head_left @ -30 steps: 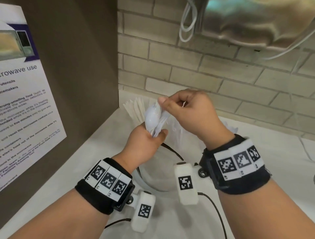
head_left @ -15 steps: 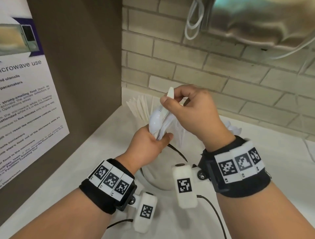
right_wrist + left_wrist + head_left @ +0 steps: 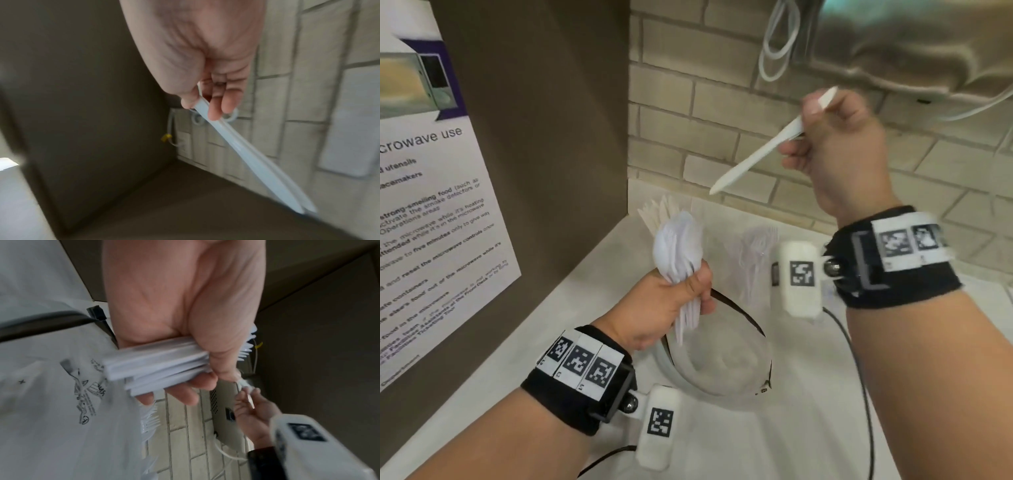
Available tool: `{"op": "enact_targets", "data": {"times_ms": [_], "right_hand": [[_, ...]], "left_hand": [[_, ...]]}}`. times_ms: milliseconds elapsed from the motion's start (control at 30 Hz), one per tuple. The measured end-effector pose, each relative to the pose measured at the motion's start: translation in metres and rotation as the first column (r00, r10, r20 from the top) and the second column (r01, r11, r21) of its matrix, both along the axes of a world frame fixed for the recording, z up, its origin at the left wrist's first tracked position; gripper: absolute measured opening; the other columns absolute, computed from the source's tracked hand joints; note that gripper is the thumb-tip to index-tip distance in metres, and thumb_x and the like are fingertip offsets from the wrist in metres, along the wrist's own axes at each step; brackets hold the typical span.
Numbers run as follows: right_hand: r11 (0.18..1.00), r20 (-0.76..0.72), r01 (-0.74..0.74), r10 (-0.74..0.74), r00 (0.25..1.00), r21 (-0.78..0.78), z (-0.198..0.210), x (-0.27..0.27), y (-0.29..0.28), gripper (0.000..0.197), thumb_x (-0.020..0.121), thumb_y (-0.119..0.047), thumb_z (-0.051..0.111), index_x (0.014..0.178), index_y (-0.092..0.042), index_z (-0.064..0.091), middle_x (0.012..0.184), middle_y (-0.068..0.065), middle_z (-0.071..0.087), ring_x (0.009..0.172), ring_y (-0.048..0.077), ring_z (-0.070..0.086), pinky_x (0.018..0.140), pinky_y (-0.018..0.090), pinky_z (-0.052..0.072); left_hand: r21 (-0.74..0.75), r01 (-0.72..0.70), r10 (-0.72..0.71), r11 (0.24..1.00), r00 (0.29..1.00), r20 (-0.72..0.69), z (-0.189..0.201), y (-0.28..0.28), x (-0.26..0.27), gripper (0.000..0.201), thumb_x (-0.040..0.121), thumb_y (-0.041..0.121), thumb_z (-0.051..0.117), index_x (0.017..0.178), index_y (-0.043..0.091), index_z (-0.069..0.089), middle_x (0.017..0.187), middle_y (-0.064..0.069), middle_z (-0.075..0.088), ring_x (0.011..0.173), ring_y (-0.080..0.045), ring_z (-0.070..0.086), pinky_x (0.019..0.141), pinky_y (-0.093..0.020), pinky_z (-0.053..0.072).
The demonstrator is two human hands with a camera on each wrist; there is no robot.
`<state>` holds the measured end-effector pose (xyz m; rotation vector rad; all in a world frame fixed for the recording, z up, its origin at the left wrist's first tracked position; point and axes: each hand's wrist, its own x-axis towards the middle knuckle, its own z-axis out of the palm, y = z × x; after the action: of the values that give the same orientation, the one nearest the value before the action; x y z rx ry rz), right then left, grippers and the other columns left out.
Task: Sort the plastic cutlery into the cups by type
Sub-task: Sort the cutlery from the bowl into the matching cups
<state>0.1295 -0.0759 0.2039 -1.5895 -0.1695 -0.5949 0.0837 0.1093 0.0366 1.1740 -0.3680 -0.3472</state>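
Observation:
My left hand [image 3: 685, 294] grips a bundle of white plastic spoons [image 3: 678, 246] by the handles, bowls up, above the open mouth of a white plastic bag [image 3: 726, 363]. The left wrist view shows the stacked spoon handles [image 3: 160, 363] inside the left hand's [image 3: 197, 369] curled fingers. My right hand [image 3: 808, 126] is raised at the upper right. It pinches a white plastic knife [image 3: 756, 157] whose tip points down-left. The right wrist view shows what looks like two blades [image 3: 257, 164] side by side under my right hand [image 3: 205, 104]. Behind the spoons, knives [image 3: 657, 212] fan out; their cup is hidden. Forks [image 3: 756, 253] stand to the right in a clear cup.
A brown cabinet side [image 3: 534, 137] with a microwave notice [image 3: 431, 205] closes off the left. A brick wall [image 3: 722, 96] runs along the back, and a metal appliance [image 3: 911, 44] with white cables hangs overhead at the right. Everything stands on a white counter [image 3: 808, 428].
My right hand has drawn the knife out of the bundle and lifted it up and to the right. The left hand stays put, still gripping the spoons.

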Motion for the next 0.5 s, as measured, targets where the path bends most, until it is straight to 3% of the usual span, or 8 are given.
{"op": "enact_targets", "data": {"times_ms": [133,300,400,500], "right_hand": [[0.971,-0.138,-0.036,0.003,0.99,-0.238,-0.038,0.035,0.022,0.012,0.097,-0.018,0.053,0.086,-0.023,0.052,0.076,0.004,0.064,0.056,0.015,0.067,0.06,0.033,0.06],[0.892,-0.138,-0.029,-0.037,0.99,-0.45,-0.074,0.073,0.045,0.006,0.096,-0.022,0.054,0.094,-0.017,0.055,0.071,-0.001,0.062,0.062,0.021,0.071,0.069,0.043,0.059],[0.837,-0.245,-0.093,-0.05,0.968,-0.539,-0.092,0.088,0.052,0.022,0.094,-0.029,0.058,0.107,-0.013,0.059,0.07,0.0,0.067,0.063,0.016,0.07,0.078,0.041,0.058],[0.769,-0.427,-0.202,-0.1,0.899,-0.607,-0.107,0.092,0.051,0.04,0.091,-0.035,0.062,0.121,-0.008,0.056,0.087,0.011,0.074,0.074,0.019,0.071,0.087,0.039,0.055]], "left_hand": [[-0.192,0.086,-0.107,0.978,0.989,-0.098,-0.003,0.011,0.01,0.029,0.071,0.038,0.08,0.077,0.016,0.061,0.069,-0.002,0.054,0.066,-0.017,0.056,0.072,-0.034,0.052],[-0.26,0.15,-0.182,0.954,0.978,-0.106,-0.01,0.022,0.013,0.034,0.071,0.032,0.083,0.086,0.011,0.06,0.068,-0.004,0.053,0.064,-0.019,0.055,0.065,-0.034,0.051],[-0.253,0.154,-0.187,0.955,0.976,-0.113,-0.011,0.023,0.014,0.034,0.069,0.033,0.084,0.085,0.012,0.062,0.068,-0.003,0.054,0.063,-0.018,0.056,0.065,-0.034,0.051],[-0.222,0.162,-0.192,0.961,0.974,-0.121,-0.012,0.02,0.015,0.033,0.068,0.035,0.084,0.085,0.014,0.064,0.068,-0.002,0.055,0.063,-0.017,0.057,0.066,-0.033,0.051]]}}
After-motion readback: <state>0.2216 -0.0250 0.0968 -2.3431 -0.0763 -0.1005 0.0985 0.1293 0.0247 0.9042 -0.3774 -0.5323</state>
